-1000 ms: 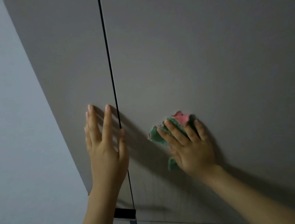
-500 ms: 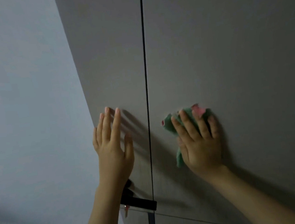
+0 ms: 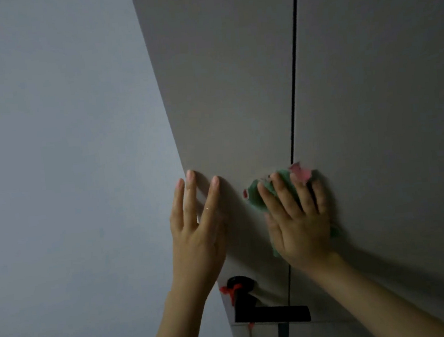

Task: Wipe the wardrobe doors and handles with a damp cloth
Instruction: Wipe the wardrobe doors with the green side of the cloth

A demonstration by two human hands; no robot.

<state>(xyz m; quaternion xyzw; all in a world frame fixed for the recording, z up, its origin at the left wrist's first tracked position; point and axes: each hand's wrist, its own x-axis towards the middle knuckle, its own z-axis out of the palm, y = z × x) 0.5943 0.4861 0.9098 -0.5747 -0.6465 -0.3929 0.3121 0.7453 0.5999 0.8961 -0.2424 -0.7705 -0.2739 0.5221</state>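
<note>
Right hand spread flat, fingers straight, pressing a crumpled green and pink cloth against the grey matte wardrobe doors, right over the dark vertical gap where the two panels meet. Cloth bunched under palm and fingers, a pink corner poking out above the fingertips, green edges showing left of the fingers and below the heel of the palm. Left hand just to the left, relaxed and holding nothing, fingers straight and slightly apart, tips touching the left panel near its outer edge; a thin ring on one finger. Below and between the wrists, a black lever-style handle on a round black base, with a red string tied round the base. Left of the left hand, a plain pale grey wall.
</note>
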